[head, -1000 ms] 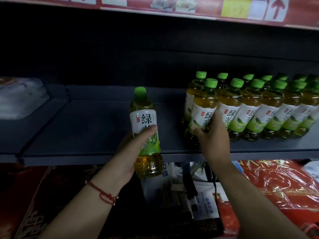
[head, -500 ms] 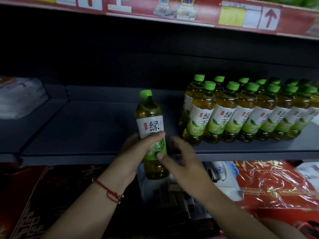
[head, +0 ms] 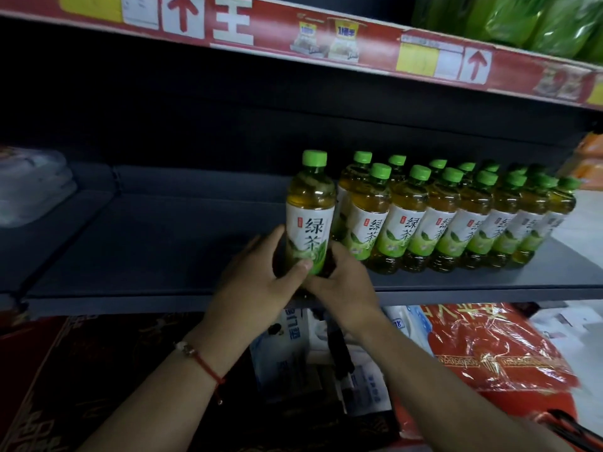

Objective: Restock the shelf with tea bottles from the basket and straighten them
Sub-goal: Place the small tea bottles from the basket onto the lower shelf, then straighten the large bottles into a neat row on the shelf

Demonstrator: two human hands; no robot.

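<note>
A green-capped tea bottle [head: 310, 210] with a white and green label stands upright near the front of the dark shelf [head: 156, 236], just left of the stocked bottles. My left hand [head: 261, 282] grips its lower part from the left, thumb across the label. From the right, my right hand [head: 339, 282] holds the base. Its bottom is hidden behind both hands. Two rows of several matching tea bottles [head: 456, 216] stand to the right, leaning slightly left. No basket is in view.
The shelf's left half is bare up to pale wrapped packs [head: 29, 187] at the far left. A red price strip [head: 293, 37] edges the shelf above. Below lie a red plastic-wrapped package [head: 483, 350], white and blue cartons [head: 293, 347] and dark red patterned goods [head: 98, 370].
My left hand carried the bottle right and onto the shelf beside the row. My right hand left the row's first bottle and came to the held bottle's base.
</note>
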